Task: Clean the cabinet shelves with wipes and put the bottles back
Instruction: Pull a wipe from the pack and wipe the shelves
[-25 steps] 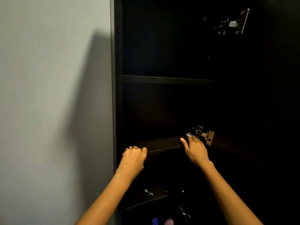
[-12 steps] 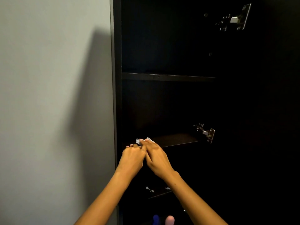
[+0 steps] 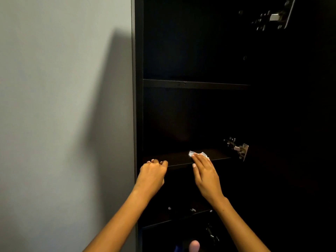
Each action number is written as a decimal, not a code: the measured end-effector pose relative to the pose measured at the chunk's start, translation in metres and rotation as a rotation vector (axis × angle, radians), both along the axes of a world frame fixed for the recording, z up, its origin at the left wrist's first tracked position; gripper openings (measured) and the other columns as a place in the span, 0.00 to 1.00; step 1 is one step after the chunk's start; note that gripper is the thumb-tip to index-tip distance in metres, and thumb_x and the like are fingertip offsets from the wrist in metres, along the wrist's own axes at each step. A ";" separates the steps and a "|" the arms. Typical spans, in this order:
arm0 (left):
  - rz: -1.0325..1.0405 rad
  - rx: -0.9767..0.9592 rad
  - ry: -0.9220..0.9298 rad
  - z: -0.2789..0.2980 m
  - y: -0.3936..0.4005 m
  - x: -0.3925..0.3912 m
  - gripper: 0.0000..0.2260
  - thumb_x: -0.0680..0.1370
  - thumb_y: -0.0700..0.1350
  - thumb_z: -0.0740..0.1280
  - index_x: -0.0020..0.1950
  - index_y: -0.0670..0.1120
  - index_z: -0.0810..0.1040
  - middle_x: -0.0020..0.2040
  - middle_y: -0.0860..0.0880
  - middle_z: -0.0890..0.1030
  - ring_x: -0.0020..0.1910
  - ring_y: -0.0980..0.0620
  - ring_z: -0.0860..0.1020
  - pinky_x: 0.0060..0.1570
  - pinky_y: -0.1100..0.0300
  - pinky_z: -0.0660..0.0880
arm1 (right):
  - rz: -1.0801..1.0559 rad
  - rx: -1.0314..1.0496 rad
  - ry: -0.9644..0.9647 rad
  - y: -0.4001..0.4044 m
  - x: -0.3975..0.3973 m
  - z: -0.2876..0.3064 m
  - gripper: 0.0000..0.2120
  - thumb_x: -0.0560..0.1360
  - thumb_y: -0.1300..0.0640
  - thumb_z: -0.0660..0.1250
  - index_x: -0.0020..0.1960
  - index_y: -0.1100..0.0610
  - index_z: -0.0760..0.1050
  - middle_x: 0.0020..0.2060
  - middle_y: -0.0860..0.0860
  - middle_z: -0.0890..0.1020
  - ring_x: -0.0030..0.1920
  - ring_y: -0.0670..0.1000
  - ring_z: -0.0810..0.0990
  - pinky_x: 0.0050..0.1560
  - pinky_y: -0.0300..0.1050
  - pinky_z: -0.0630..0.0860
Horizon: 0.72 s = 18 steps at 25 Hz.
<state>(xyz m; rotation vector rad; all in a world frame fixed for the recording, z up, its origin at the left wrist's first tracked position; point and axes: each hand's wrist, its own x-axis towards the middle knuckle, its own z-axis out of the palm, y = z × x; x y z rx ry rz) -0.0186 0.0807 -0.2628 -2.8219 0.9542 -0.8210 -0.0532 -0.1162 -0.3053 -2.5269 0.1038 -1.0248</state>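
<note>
Left hand [image 3: 153,172] curled in a fist; right hand [image 3: 206,174] extended flat.

A pale grey wall [image 3: 60,106] filled the left half of the view and carried a broad, soft-edged shadow [image 3: 112,115] just beside the dark furniture. Two metal door hinges were fixed on the right: an upper hinge [image 3: 274,16] near the top corner and a lower hinge [image 3: 237,148] further down, both catching the light. Smaller metal fittings [image 3: 192,210] glinted in the dim lower section; their form was unclear.
</note>
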 end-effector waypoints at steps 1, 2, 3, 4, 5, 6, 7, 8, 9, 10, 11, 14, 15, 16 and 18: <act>-0.004 0.017 -0.002 -0.001 -0.001 0.002 0.06 0.68 0.42 0.71 0.44 0.45 0.79 0.33 0.46 0.80 0.29 0.49 0.79 0.22 0.61 0.69 | 0.078 -0.011 -0.006 0.016 0.001 0.000 0.19 0.79 0.55 0.56 0.69 0.52 0.68 0.68 0.47 0.71 0.71 0.46 0.64 0.73 0.39 0.55; -0.010 0.029 -0.022 -0.002 -0.002 0.005 0.09 0.62 0.43 0.76 0.40 0.46 0.80 0.28 0.47 0.78 0.24 0.50 0.77 0.18 0.63 0.67 | 0.171 -0.038 -0.002 0.032 0.002 -0.001 0.19 0.79 0.54 0.55 0.70 0.51 0.67 0.69 0.46 0.71 0.72 0.44 0.63 0.74 0.40 0.55; 0.000 0.028 -0.040 -0.003 -0.003 0.006 0.13 0.57 0.43 0.78 0.38 0.47 0.81 0.25 0.47 0.77 0.21 0.50 0.76 0.16 0.63 0.66 | 0.260 -0.071 0.010 0.044 0.001 -0.003 0.20 0.79 0.54 0.55 0.71 0.51 0.66 0.69 0.45 0.69 0.72 0.42 0.61 0.74 0.39 0.55; 0.013 0.018 -0.055 -0.004 -0.004 0.006 0.16 0.55 0.44 0.79 0.40 0.48 0.82 0.24 0.47 0.76 0.20 0.51 0.75 0.16 0.63 0.65 | 0.329 -0.102 0.023 0.052 0.000 -0.004 0.21 0.79 0.55 0.55 0.71 0.51 0.65 0.70 0.44 0.68 0.73 0.40 0.59 0.75 0.38 0.53; 0.027 0.010 -0.064 -0.006 -0.004 0.007 0.18 0.54 0.44 0.79 0.43 0.48 0.83 0.25 0.46 0.77 0.21 0.51 0.75 0.15 0.63 0.65 | 0.378 -0.127 0.029 0.053 -0.001 -0.003 0.22 0.78 0.56 0.55 0.72 0.51 0.64 0.71 0.43 0.66 0.73 0.39 0.58 0.74 0.36 0.51; 0.030 0.000 -0.079 -0.007 -0.004 0.007 0.19 0.55 0.44 0.79 0.44 0.48 0.83 0.25 0.46 0.77 0.21 0.51 0.76 0.16 0.62 0.66 | 0.410 -0.142 0.033 0.049 -0.001 -0.002 0.23 0.78 0.58 0.56 0.72 0.51 0.64 0.71 0.42 0.65 0.73 0.38 0.57 0.74 0.34 0.50; 0.031 -0.009 -0.092 -0.008 -0.003 0.007 0.17 0.56 0.44 0.79 0.43 0.48 0.83 0.25 0.46 0.77 0.21 0.51 0.76 0.16 0.62 0.66 | 0.424 -0.151 0.029 0.042 -0.002 -0.001 0.24 0.77 0.60 0.55 0.72 0.51 0.64 0.71 0.41 0.64 0.73 0.38 0.57 0.74 0.33 0.50; 0.035 -0.013 -0.096 -0.009 -0.003 0.007 0.15 0.58 0.44 0.79 0.42 0.47 0.82 0.26 0.46 0.78 0.22 0.51 0.76 0.16 0.63 0.66 | 0.419 -0.150 0.017 0.034 -0.003 -0.001 0.25 0.75 0.62 0.55 0.71 0.51 0.65 0.70 0.41 0.65 0.72 0.38 0.58 0.73 0.31 0.50; 0.034 -0.017 -0.093 -0.010 -0.003 0.008 0.13 0.58 0.43 0.79 0.40 0.47 0.81 0.27 0.46 0.78 0.23 0.50 0.77 0.17 0.63 0.67 | 0.400 -0.137 0.000 0.024 -0.003 -0.001 0.26 0.74 0.65 0.56 0.71 0.51 0.66 0.69 0.41 0.66 0.72 0.39 0.59 0.72 0.30 0.50; 0.030 -0.018 -0.088 -0.011 -0.003 0.008 0.13 0.58 0.43 0.79 0.38 0.46 0.81 0.27 0.46 0.78 0.23 0.50 0.77 0.17 0.63 0.67 | 0.368 -0.115 -0.017 0.014 -0.003 -0.002 0.28 0.72 0.70 0.58 0.70 0.52 0.68 0.68 0.42 0.67 0.71 0.39 0.61 0.72 0.29 0.51; 0.027 -0.017 -0.083 -0.011 -0.003 0.009 0.13 0.57 0.42 0.79 0.37 0.46 0.80 0.26 0.46 0.78 0.22 0.49 0.77 0.16 0.64 0.67 | 0.328 -0.096 -0.033 0.003 -0.003 -0.003 0.31 0.69 0.74 0.59 0.68 0.53 0.70 0.67 0.42 0.69 0.70 0.40 0.63 0.71 0.29 0.52; 0.029 -0.019 -0.090 -0.011 -0.004 0.009 0.13 0.57 0.41 0.79 0.37 0.45 0.80 0.26 0.46 0.78 0.22 0.50 0.76 0.16 0.64 0.67 | 0.219 -0.041 -0.065 -0.030 -0.005 -0.002 0.35 0.64 0.81 0.59 0.64 0.54 0.75 0.63 0.45 0.75 0.68 0.44 0.69 0.71 0.30 0.57; 0.030 -0.021 -0.093 -0.012 -0.004 0.010 0.13 0.56 0.41 0.79 0.37 0.45 0.80 0.26 0.46 0.77 0.21 0.50 0.76 0.16 0.64 0.67 | 0.193 -0.020 -0.065 -0.040 -0.005 -0.001 0.35 0.63 0.81 0.60 0.62 0.54 0.76 0.62 0.46 0.76 0.67 0.45 0.71 0.71 0.32 0.59; 0.031 -0.021 -0.091 -0.012 -0.005 0.010 0.13 0.56 0.41 0.79 0.36 0.45 0.80 0.25 0.46 0.77 0.21 0.50 0.76 0.17 0.65 0.67 | 0.167 0.001 -0.059 -0.049 -0.005 0.000 0.34 0.63 0.81 0.60 0.61 0.54 0.77 0.61 0.46 0.77 0.66 0.45 0.72 0.71 0.33 0.60; 0.032 -0.020 -0.083 -0.013 -0.004 0.010 0.13 0.56 0.41 0.79 0.36 0.45 0.80 0.25 0.46 0.77 0.21 0.50 0.76 0.17 0.65 0.66 | 0.111 0.036 -0.056 -0.064 -0.006 0.001 0.32 0.64 0.80 0.64 0.60 0.52 0.78 0.59 0.43 0.77 0.65 0.42 0.72 0.69 0.35 0.64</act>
